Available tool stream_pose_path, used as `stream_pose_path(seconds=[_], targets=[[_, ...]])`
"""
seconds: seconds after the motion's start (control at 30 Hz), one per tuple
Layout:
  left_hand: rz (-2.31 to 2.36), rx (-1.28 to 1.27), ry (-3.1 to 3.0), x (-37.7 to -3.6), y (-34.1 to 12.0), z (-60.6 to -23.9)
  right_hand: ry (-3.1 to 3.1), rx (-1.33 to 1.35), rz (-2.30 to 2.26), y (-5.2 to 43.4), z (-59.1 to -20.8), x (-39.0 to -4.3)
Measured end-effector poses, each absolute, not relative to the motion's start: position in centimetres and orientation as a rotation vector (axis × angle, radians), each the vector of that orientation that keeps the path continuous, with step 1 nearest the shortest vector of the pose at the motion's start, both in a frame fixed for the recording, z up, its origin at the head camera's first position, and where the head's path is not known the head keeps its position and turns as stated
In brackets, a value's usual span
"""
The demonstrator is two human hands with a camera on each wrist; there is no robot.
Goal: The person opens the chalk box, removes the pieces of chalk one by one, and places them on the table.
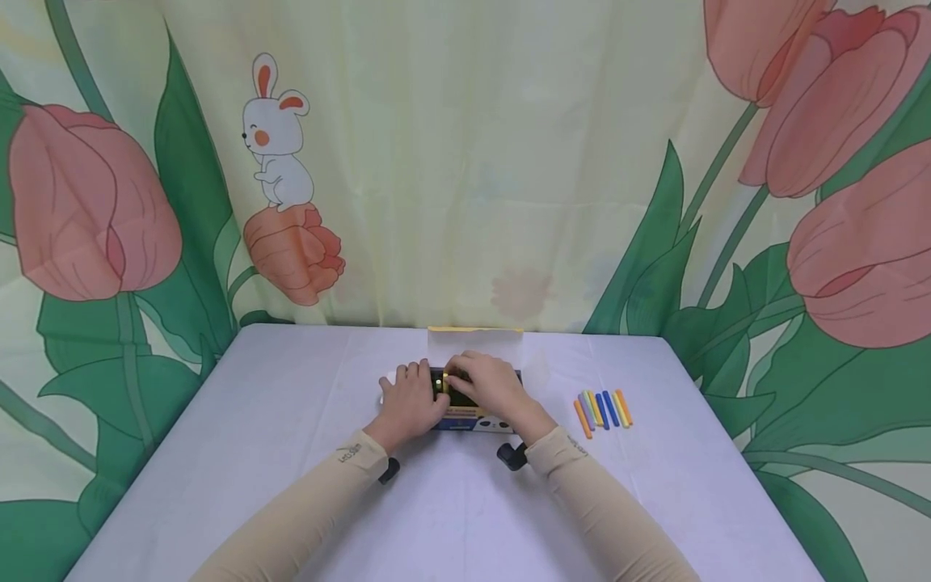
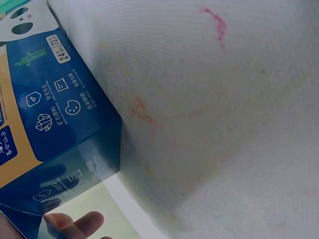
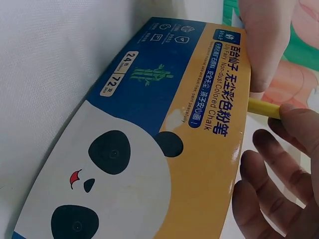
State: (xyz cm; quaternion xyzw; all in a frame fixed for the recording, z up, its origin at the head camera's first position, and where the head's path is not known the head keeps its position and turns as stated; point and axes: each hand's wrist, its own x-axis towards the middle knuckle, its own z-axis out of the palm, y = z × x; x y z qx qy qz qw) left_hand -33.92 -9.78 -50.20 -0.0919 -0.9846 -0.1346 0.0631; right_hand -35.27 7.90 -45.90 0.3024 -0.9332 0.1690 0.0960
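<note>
A cardboard chalk box (image 1: pixel 465 420), blue and yellow with a panda face, lies on the table with its top raised at the back. My left hand (image 1: pixel 412 402) holds the box's left end, with the thumb at the upper edge; in the left wrist view its fingertips (image 2: pixel 88 224) show past that end. Between thumb and forefinger, my right hand (image 1: pixel 493 386) pinches a yellow chalk stick (image 3: pixel 264 107) at the box's opening. The chalk's far end is hidden behind the box wall in the right wrist view. The dark interior is largely covered by both hands.
To the right of the box, several chalk sticks (image 1: pixel 602 411) in orange, purple, yellow and blue lie in a row. The box's lid flap (image 1: pixel 475 346) stands behind it. A white cloth (image 1: pixel 291 453) with faint coloured marks covers the table, and a printed curtain (image 1: pixel 465 162) hangs behind.
</note>
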Motion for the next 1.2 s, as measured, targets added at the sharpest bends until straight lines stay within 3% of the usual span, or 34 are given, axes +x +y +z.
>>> stream_pose_path(seconds=[0.4,1.2], targets=[[-0.405,-0.271,-2.993,-34.0,-9.6,-50.2,-2.688,0.736,0.708,8.4,-45.0,-35.2],[-0.413,-0.235,-3.016,-33.8,-9.5,-50.2,-2.481,0.696,0.733,9.7,-42.6,-35.5]])
